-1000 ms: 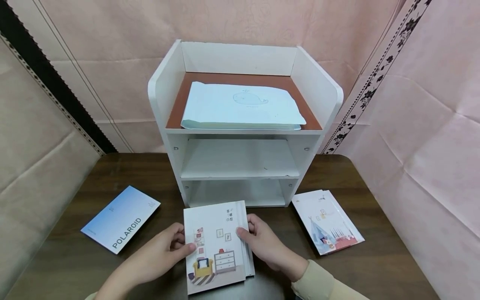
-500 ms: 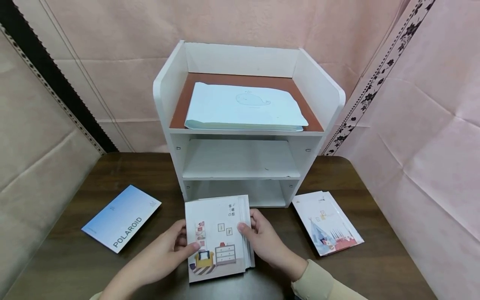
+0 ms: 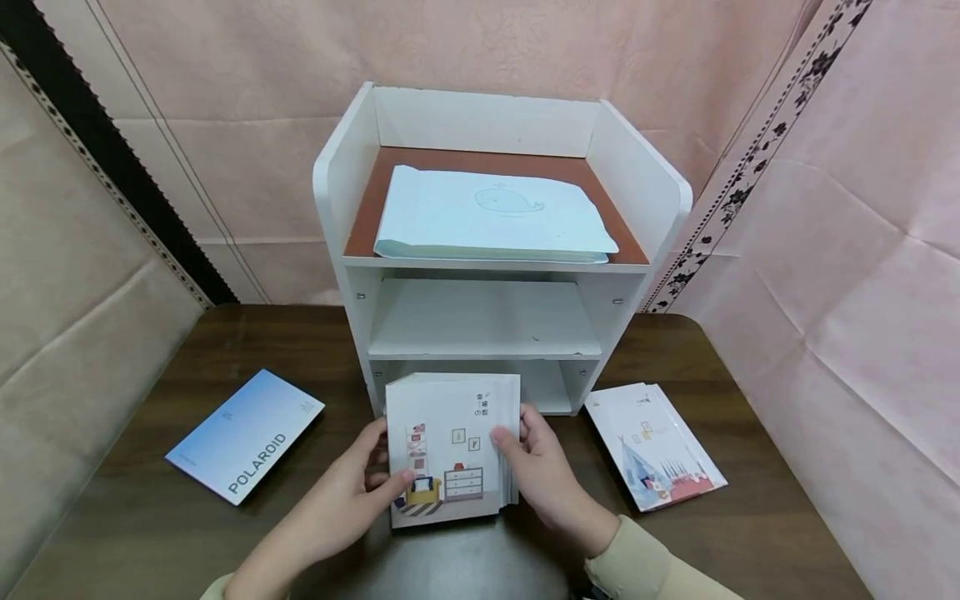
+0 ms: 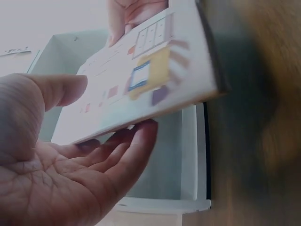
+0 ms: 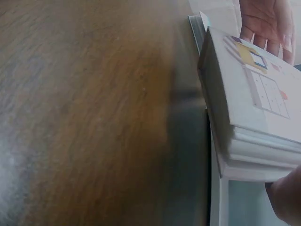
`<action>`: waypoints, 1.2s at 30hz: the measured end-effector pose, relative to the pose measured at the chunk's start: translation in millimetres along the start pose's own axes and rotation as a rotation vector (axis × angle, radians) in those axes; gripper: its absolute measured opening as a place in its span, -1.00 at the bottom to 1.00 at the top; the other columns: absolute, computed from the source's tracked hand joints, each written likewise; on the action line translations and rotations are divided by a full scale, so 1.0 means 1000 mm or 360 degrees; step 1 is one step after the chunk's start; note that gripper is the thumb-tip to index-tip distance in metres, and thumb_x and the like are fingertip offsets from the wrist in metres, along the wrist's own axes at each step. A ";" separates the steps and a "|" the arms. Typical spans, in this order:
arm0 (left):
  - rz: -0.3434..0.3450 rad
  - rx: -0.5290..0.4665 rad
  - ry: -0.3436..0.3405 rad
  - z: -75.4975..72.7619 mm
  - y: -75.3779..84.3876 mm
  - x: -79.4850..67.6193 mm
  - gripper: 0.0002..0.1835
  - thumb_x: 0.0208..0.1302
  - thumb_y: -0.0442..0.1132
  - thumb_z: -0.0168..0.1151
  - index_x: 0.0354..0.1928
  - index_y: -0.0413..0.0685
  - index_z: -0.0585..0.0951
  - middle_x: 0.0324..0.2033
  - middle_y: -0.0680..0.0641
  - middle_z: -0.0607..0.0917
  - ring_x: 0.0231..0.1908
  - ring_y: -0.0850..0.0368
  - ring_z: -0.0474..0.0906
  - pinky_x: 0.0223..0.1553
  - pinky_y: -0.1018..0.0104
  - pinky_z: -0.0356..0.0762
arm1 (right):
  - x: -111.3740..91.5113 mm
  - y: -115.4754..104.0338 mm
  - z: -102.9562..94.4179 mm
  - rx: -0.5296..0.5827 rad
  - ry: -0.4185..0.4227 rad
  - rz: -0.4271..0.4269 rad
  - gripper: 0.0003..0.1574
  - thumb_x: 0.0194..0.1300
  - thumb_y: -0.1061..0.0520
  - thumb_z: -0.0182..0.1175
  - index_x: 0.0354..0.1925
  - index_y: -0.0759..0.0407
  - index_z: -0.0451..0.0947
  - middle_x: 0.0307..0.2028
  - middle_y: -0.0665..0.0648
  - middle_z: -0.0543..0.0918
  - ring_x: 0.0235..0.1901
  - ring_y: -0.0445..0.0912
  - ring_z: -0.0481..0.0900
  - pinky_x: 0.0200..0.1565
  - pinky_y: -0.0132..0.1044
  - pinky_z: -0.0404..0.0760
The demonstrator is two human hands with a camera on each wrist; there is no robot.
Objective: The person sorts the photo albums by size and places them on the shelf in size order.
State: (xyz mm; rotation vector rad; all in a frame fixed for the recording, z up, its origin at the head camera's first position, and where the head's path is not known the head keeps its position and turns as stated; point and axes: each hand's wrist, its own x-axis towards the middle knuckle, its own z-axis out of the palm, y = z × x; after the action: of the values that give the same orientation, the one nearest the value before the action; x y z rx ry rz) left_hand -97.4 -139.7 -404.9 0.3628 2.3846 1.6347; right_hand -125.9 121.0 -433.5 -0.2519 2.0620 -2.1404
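Between both hands, tilted up in front of the shelf's lowest opening, is a stack of notebooks [image 3: 450, 450]; the top white cover shows a yellow armchair and a chest of drawers. My left hand [image 3: 360, 492] grips the left side, thumb on the cover and fingers underneath. On the opposite side my right hand [image 3: 551, 487] holds the edges, its thumb on the cover and the other fingers mostly hidden behind. Several slightly offset layers of the stack [image 5: 263, 146] show in the right wrist view. Left fingers [image 4: 136, 146] reach under the lower cover in the left wrist view.
A white shelf unit [image 3: 487, 357] stands at the back of the dark wooden table [image 3: 180, 550], with a blue-white whale-print packet [image 3: 487, 217] on top. To the left lies a blue POLAROID booklet [image 3: 245, 436]; to the right, another illustrated notebook pile [image 3: 656, 446].
Both hands have carried the stack of notebooks forward and slightly right, up to the shelf's lowest opening. The blue booklet and the right-hand pile stay put.
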 end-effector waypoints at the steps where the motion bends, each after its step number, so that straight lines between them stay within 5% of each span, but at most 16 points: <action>1: 0.0013 -0.0016 0.0008 0.001 0.000 0.001 -0.31 0.32 -0.20 0.27 0.39 0.06 0.17 0.06 -0.14 0.53 0.00 0.07 0.56 -0.11 0.34 0.59 | 0.000 -0.001 0.000 0.0016 0.0017 -0.0007 -0.57 0.47 0.11 0.05 0.24 0.13 0.27 0.06 0.19 0.61 -0.04 0.06 0.63 -0.09 -0.06 0.62; 11: 0.0058 -0.0083 -0.0101 0.013 -0.004 0.004 -0.38 0.33 -0.08 0.26 0.36 0.16 0.23 0.05 -0.07 0.60 -0.09 0.14 0.61 -0.16 0.33 0.59 | 0.001 -0.012 -0.001 0.0177 0.0055 -0.0072 -0.55 0.50 0.15 0.00 0.29 0.09 0.24 0.10 0.20 0.58 0.02 0.10 0.60 -0.04 -0.03 0.60; 36: 0.0000 -0.0026 0.0233 0.029 -0.001 0.008 -0.58 0.26 -0.17 0.34 0.12 0.02 0.48 -0.14 0.01 0.66 -0.24 0.20 0.62 -0.24 0.35 0.60 | 0.007 -0.018 -0.011 0.0156 0.0061 -0.0052 -0.45 0.43 0.03 0.11 0.30 0.04 0.22 0.10 0.16 0.59 0.01 0.09 0.61 -0.05 -0.04 0.61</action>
State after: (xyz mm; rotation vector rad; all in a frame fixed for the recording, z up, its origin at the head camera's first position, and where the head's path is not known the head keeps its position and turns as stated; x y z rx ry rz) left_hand -95.4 -111.8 -416.6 0.2479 2.4729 1.7355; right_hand -135.0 130.8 -416.0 -0.2360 1.9790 -2.2751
